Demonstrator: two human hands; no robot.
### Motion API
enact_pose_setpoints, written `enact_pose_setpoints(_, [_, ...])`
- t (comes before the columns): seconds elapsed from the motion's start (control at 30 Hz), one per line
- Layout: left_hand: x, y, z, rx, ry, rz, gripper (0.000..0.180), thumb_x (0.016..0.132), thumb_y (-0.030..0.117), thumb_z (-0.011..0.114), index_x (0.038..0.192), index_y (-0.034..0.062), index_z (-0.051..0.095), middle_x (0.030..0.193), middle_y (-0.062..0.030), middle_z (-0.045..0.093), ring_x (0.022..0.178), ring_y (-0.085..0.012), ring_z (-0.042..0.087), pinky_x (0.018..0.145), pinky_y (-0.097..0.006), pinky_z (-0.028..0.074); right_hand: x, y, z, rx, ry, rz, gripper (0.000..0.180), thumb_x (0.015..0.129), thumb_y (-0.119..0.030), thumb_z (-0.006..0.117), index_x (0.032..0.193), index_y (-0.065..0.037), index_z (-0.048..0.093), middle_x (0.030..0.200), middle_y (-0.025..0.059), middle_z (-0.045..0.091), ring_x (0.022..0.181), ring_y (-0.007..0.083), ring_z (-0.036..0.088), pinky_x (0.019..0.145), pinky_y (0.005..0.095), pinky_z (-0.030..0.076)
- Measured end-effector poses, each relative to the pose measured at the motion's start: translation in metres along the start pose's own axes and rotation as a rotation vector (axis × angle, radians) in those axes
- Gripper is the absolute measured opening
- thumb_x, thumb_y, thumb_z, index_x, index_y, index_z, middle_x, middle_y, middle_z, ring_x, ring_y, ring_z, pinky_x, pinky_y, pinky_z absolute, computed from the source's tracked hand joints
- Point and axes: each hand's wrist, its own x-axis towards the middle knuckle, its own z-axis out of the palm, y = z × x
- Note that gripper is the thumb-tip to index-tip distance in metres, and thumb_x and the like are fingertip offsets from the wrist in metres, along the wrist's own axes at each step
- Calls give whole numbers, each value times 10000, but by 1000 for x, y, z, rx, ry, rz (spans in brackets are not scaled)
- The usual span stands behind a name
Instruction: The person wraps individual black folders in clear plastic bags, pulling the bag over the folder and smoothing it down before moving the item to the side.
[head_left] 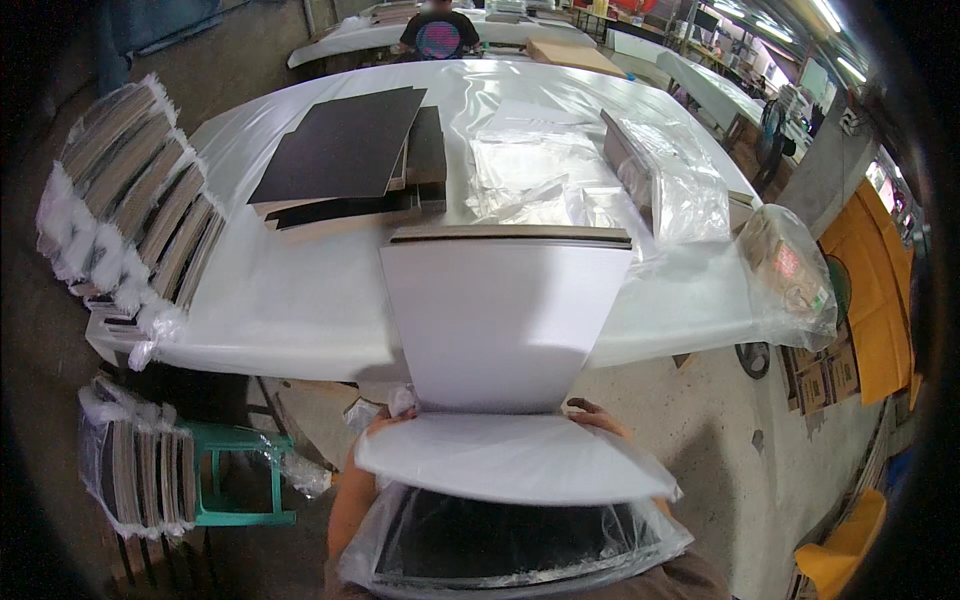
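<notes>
A stack of flat boards with a white front face [505,320] stands upright before me, leaning by the table's near edge. Its lower end meets a white sheet [515,455] that bulges toward me. Below that, over my lap, lies a clear plastic bag [365,570] with a black panel [520,535] showing through. My left hand [383,422] is closed at the boards' lower left corner, where crumpled clear plastic bunches. At the lower right corner my right hand [600,417] has its fingers curled in; what they grip is hidden behind the sheet.
Black boards [345,145], clear plastic sleeves [545,165] and a plastic-wrapped stack [670,180] lie on the white-covered table [290,310]. Wrapped bundles [140,190] line its left end. A green stool [240,475] holds another bundle. A bagged package [790,270] sits right; a person [440,35] is beyond.
</notes>
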Motion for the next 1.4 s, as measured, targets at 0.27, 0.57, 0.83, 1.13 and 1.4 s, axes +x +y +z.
enact_pose_setpoints(0.27, [35, -33, -17, 932, 315, -263, 552, 743, 180, 507, 1236, 8, 331, 1221, -243, 383, 1149, -363, 353, 956, -355, 299, 72, 30, -54, -793, 192, -287, 352, 658, -111, 674, 981, -65, 540, 748, 75, 566, 691, 157, 514, 582, 266, 409])
enact_pose_setpoints(0.57, [-140, 217, -52, 891, 1076, 771, 334, 747, -11, 455, 1081, -9, 469, 885, -243, 553, 823, -358, 553, 727, -374, 426, -60, -141, 45, -642, -123, -783, 167, 717, -43, 632, 859, -28, 546, 709, -16, 510, 652, 54, 443, 586, 195, 362])
enact_pose_setpoints(0.83, [-91, 282, 117, -339, -150, 897, 610, 811, 517, 409, 1319, 270, 180, 1236, -105, 372, 1097, -214, 376, 859, -358, 387, -93, -176, 216, -720, -310, -1375, 723, 563, -254, 778, 1152, -46, 412, 1010, 62, 494, 900, 153, 475, 723, 276, 371])
enact_pose_setpoints(1.13, [-43, 235, 155, -648, -263, 426, 413, 831, 352, 486, 1099, 46, 412, 1000, -77, 521, 905, -158, 524, 767, -313, 458, -39, -160, 169, -158, 122, -1130, 179, 809, -169, 558, 797, 10, 549, 683, 24, 521, 665, 110, 464, 628, 244, 379])
enact_pose_setpoints(1.4, [-26, 223, 147, -570, 86, 610, 300, 800, 300, 577, 960, 73, 463, 846, -23, 518, 751, -126, 514, 645, -267, 444, -48, -171, 176, -213, 2, -1251, 259, 782, -146, 596, 974, 3, 506, 868, 17, 554, 770, 83, 499, 717, 212, 398])
